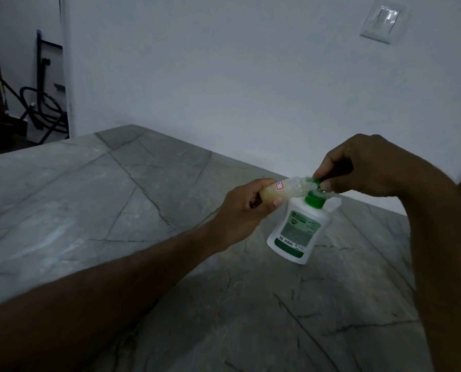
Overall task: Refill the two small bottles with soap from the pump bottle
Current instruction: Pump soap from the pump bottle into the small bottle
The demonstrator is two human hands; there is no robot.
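Tilting the small clear plastic bottle (100, 189) sideways in a curled left hand (244, 208), the right hand (358, 167) pinches its green cap (316, 181) above the white pump bottle (298, 229), probably for capping.

Left hand (247, 204) holding small bottle (100, 189) sideways, right hand (358, 167) pinching pump bottle (296, 229) top
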